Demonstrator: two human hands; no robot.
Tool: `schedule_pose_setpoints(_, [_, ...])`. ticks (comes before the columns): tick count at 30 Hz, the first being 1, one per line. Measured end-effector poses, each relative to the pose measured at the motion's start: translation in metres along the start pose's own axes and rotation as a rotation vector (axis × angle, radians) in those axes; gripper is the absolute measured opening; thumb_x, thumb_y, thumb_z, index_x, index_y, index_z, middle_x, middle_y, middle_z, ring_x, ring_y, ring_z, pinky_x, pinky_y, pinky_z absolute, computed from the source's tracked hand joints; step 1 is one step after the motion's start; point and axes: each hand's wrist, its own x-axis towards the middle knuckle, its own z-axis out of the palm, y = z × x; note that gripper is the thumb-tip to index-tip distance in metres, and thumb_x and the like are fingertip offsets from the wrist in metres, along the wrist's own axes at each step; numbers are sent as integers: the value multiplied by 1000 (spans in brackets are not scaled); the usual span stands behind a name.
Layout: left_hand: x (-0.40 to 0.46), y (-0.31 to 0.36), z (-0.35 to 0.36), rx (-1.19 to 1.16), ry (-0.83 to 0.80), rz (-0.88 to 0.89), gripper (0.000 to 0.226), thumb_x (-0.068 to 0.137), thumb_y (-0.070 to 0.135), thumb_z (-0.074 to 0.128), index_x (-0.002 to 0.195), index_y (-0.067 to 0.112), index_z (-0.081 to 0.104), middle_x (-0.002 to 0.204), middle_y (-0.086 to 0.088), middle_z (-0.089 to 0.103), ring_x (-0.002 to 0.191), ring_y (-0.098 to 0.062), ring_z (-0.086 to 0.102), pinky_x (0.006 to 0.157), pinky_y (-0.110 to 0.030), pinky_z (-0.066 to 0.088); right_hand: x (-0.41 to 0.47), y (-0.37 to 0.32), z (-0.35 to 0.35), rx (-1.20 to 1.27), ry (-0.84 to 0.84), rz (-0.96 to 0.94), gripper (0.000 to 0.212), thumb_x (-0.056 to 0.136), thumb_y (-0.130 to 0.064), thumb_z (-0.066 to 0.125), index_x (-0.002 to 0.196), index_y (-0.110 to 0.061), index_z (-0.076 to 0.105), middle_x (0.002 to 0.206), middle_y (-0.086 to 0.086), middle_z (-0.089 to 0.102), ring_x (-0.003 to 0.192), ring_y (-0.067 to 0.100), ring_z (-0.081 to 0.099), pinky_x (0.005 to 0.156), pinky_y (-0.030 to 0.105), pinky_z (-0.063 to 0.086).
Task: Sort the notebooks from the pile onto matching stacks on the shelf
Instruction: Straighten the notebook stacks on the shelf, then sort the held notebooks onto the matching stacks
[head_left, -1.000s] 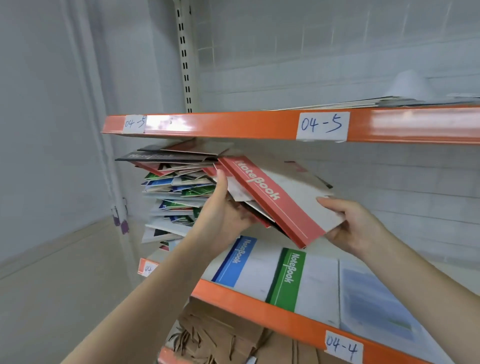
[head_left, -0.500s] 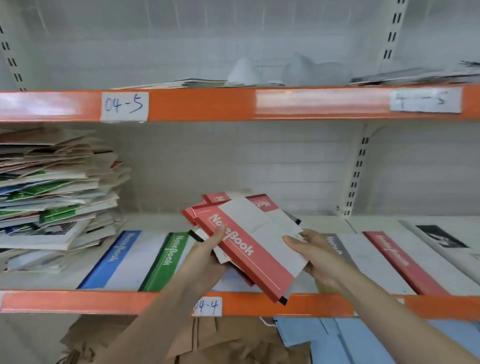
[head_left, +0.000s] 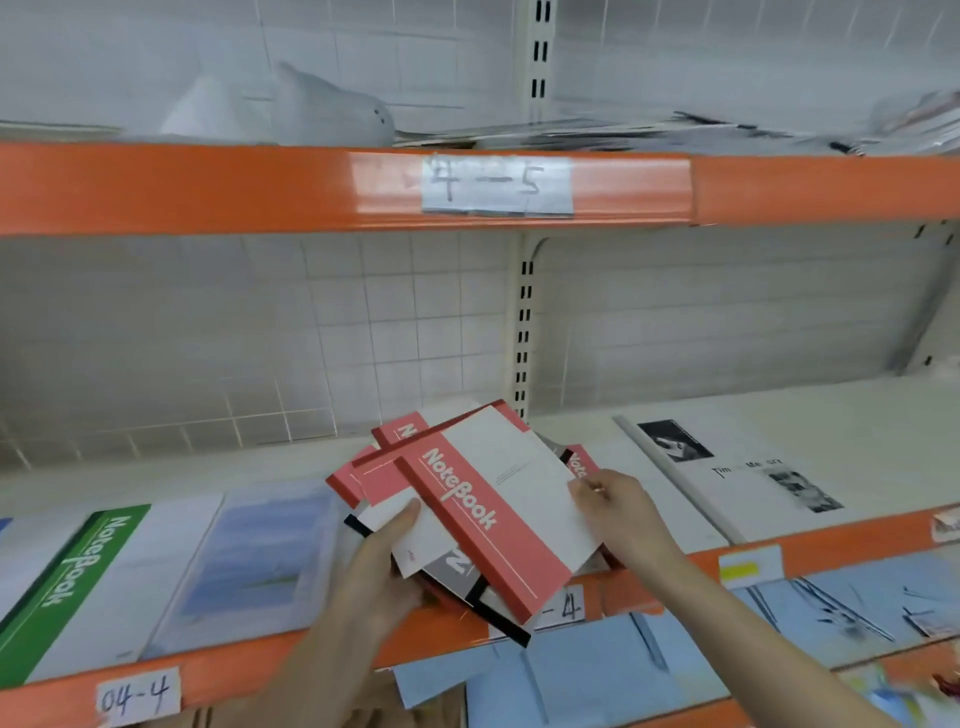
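Observation:
I hold a fanned bunch of notebooks over the front of the middle shelf. On top is a red-spined notebook with a white cover; more red ones and a grey one show beneath it. My left hand grips the bunch from below left, thumb on a cover. My right hand pinches the top notebook's right edge. On the shelf lie a green-spined notebook, a pale blue one and, to the right, a white one with black photos. A red stack peeks out behind the bunch.
The orange beam of the upper shelf runs overhead, with papers and a white bag on it. A slotted upright stands behind my hands. Below the shelf's orange front edge lie blue sheets.
The view has swung right, and the mixed pile at the left is out of sight. My hands carried the bunch of notebooks rightward along the shelf.

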Motion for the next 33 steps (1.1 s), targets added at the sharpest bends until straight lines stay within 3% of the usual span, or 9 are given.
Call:
schedule_pose_setpoints(2, [9,-6,10,-7,20,-8,35,87,14,61,122,14,60,115,-17,68,111,-40,60,100,-61,40,8,16,-10,-53,61,-17,22,96,-21,48,76,-15,53,73,-8,53,67,5,49,54,20,32])
schedule_pose_setpoints(8, [24,-15,24,-57,102,140,47,85,20,58,131,12,53,123,-16,64,113,-38,59,92,-56,48,35,64,-51,56,320,74,21,96,-10,44,76,-7,52,65,1,49,68,24,45,52,26,29])
schedule_pose_setpoints(11, [24,-16,17,-93,101,180,35,92,21,53,127,15,55,117,-14,67,100,-33,66,75,-50,58,44,88,-70,18,386,153,21,95,-6,40,77,-5,50,60,3,46,68,28,47,59,34,42])
schedule_pose_setpoints(13, [26,-17,13,-146,104,199,26,97,18,48,121,17,57,117,-12,68,96,-29,68,80,-50,55,47,98,-75,-13,394,193,21,95,-6,41,79,-2,54,65,10,50,72,32,51,70,44,50])
schedule_pose_setpoints(18, [23,-18,16,-120,108,203,31,97,19,48,127,16,54,125,-15,63,107,-34,62,80,-50,55,42,101,-71,-271,213,200,22,94,-9,46,97,4,63,97,22,64,78,28,48,66,34,38])
schedule_pose_setpoints(22, [24,-18,18,-66,104,202,26,96,21,49,121,18,57,115,-12,68,96,-30,68,71,-46,59,39,81,-69,-687,286,175,33,88,-10,49,120,-8,55,119,16,51,112,36,43,83,40,40])
schedule_pose_setpoints(25, [24,-19,17,-55,103,205,21,96,20,49,115,20,58,102,-8,73,84,-25,71,61,-41,60,60,66,-51,-689,220,-11,34,89,-11,48,121,-5,56,121,16,52,116,34,44,89,39,41])
schedule_pose_setpoints(28, [23,-19,17,-62,96,197,24,96,19,49,118,19,58,104,-9,72,87,-27,71,65,-43,60,82,53,-19,-610,-2,-266,35,93,-21,48,125,-8,55,132,11,51,122,29,44,99,39,40])
schedule_pose_setpoints(33, [24,-18,19,-60,91,151,37,92,19,53,128,16,54,119,-15,67,104,-36,64,81,-51,56,110,51,14,-687,-234,-215,63,90,-54,44,143,-20,35,150,4,32,138,25,27,111,52,19])
